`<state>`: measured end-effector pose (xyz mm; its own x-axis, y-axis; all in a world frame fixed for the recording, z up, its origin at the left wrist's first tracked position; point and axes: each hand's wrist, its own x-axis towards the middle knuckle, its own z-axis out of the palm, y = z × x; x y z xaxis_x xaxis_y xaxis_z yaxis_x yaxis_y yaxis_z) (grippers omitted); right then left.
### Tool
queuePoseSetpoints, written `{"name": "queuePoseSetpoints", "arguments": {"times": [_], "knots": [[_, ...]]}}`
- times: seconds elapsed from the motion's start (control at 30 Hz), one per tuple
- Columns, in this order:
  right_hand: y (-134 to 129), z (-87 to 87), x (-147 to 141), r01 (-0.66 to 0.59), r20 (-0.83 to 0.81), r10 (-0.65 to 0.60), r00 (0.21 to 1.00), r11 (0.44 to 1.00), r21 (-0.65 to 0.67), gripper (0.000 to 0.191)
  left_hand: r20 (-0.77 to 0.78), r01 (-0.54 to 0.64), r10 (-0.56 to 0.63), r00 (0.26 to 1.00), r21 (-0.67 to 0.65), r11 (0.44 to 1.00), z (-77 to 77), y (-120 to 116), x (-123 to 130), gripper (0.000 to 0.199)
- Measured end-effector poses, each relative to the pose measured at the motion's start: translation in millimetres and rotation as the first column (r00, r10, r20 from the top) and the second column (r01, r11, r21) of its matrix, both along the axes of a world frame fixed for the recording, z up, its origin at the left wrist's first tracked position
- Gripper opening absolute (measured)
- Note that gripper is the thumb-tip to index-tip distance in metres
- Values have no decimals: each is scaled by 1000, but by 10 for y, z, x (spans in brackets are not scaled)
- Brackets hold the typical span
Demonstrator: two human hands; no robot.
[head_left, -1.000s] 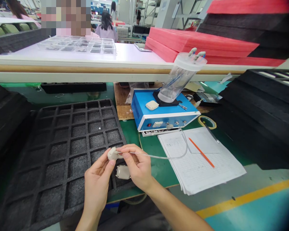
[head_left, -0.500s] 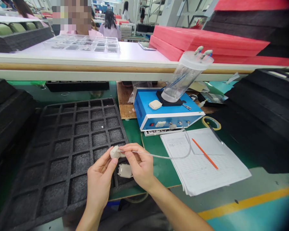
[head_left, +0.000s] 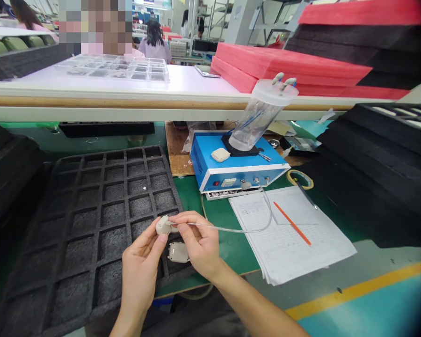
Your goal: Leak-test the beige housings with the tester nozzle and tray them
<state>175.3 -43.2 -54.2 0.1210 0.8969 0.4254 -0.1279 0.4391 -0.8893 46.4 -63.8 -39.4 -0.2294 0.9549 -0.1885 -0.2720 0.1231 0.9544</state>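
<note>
Between the thumb and fingers of my left hand (head_left: 142, 262) is a small beige part (head_left: 163, 225). My right hand (head_left: 200, 241) pinches a thin clear tube (head_left: 235, 230) close to its end, which meets the beige part. From there the tube curves right and up to the front of a blue box (head_left: 238, 164). A beige rectangular case (head_left: 178, 252) lies in the black foam tray (head_left: 126, 210), just below my hands and partly covered by my right hand. Another beige case (head_left: 220, 154) rests on top of the blue box.
A clear cylinder (head_left: 254, 119) leans on the blue box. Papers (head_left: 291, 234) with an orange stick (head_left: 292, 223) lie at the right, near a tape roll (head_left: 301, 179). Black foam stacks stand at both sides. Behind are a shelf with a clear compartment box (head_left: 115, 66), red foam (head_left: 284, 65) and several people.
The whole view has shifted slightly, so the scene sits a little further left. Both hands keep nearly the same hold, and the beige part looks slightly turned.
</note>
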Motion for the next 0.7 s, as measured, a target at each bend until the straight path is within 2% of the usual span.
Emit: {"name": "queuePoseSetpoints", "arguments": {"times": [0.7], "knots": [[6,-25,-6,-27,-33,26,999,1000,-8,14,-2,-9,9,1000,6,1000,-17,0,-9,52]]}}
